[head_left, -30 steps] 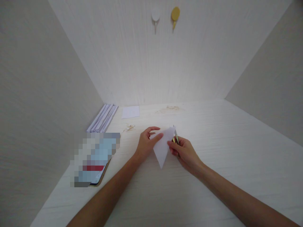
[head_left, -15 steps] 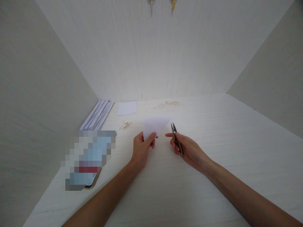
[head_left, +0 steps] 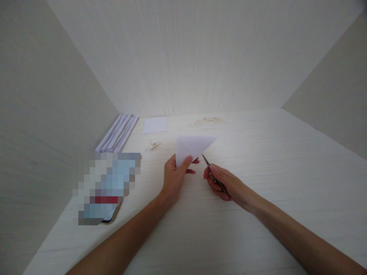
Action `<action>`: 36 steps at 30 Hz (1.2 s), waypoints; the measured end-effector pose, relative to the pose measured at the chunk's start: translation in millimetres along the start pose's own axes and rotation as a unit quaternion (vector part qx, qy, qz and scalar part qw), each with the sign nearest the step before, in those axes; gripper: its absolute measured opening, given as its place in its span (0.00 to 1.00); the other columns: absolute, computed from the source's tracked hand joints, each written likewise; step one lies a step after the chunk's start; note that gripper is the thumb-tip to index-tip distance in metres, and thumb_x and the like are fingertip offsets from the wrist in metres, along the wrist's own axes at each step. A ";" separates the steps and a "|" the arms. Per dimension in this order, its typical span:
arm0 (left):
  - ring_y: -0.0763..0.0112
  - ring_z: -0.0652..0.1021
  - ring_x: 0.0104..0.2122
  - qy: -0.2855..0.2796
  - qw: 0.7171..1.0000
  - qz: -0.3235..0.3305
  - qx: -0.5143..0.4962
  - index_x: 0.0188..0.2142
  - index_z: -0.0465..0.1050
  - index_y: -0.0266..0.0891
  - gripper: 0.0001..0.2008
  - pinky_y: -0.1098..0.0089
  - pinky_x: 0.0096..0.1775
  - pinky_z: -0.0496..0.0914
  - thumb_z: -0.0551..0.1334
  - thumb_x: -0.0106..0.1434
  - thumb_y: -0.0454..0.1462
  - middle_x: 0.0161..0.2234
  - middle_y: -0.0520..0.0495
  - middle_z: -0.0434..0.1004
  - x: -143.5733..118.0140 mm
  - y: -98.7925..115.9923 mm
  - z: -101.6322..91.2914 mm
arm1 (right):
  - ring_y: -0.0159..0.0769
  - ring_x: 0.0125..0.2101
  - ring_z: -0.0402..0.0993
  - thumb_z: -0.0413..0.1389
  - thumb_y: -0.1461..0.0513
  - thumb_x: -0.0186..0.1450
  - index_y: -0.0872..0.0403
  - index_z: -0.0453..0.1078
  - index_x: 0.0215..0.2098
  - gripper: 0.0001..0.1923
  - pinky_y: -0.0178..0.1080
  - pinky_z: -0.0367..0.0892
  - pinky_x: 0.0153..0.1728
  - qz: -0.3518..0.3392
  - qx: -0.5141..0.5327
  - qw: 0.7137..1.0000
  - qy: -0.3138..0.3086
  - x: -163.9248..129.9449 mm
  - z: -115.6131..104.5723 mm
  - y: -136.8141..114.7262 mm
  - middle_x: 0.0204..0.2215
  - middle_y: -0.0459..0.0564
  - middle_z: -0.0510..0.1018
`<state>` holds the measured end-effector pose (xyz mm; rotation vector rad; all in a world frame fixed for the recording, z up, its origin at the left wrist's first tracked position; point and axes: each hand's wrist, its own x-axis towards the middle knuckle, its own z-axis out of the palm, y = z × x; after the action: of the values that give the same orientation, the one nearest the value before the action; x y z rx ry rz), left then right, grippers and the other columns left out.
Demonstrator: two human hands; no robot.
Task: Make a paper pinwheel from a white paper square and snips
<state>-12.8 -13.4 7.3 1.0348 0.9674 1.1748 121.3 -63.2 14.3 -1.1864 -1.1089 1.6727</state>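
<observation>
A triangular piece of folded white paper (head_left: 192, 146) is pinched at its lower corner by my left hand (head_left: 176, 175), thumb on top and fingers behind. My right hand (head_left: 222, 181) is closed around a pair of small thread snips (head_left: 209, 165). Their blades look pressed together, and the tips point up and left, close to the paper's slanted lower right edge. Whether the tips touch that edge I cannot tell. My right fingers cover much of the snips' handles.
On the left lie a stack of folded paper strips (head_left: 117, 133) and a phone-like object (head_left: 114, 191), partly pixelated. A white paper square (head_left: 155, 125) lies near the back wall. Small scraps (head_left: 154, 146) and more crumbs (head_left: 210, 120) are scattered on the table (head_left: 258, 152). Walls enclose three sides.
The snips' blades have gone from parted to pressed together, and they have turned toward the paper. My left hand has tilted the paper, so more of its triangle shows.
</observation>
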 end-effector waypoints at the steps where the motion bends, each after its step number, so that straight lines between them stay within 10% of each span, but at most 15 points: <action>1: 0.70 0.75 0.30 -0.004 1.000 -0.001 -0.001 0.32 0.69 0.35 0.11 0.76 0.23 0.67 0.61 0.50 0.40 0.30 0.46 0.75 -0.2 0.1 -0.2 | 0.21 0.10 0.44 0.43 0.48 0.59 0.54 0.58 0.27 0.18 0.27 0.38 0.09 -0.006 0.003 1.000 -0.002 0.4 -0.1 0.6 0.13 0.36 0.53; 36: 0.68 0.78 0.29 -0.033 0.999 -0.017 -0.026 0.32 0.69 0.33 0.11 0.76 0.24 0.69 0.61 0.51 0.39 0.29 0.44 0.78 -0.5 0.3 0.2 | 0.19 0.09 0.44 0.46 0.49 0.58 0.54 0.52 0.18 0.20 0.27 0.40 0.09 -0.008 -0.056 0.998 0.014 0.6 1.7 -2.1 0.09 0.35 0.53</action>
<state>-12.7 -13.9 7.6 1.0057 0.8949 1.1256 119.7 -62.4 16.4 -1.2629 -1.2044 1.5946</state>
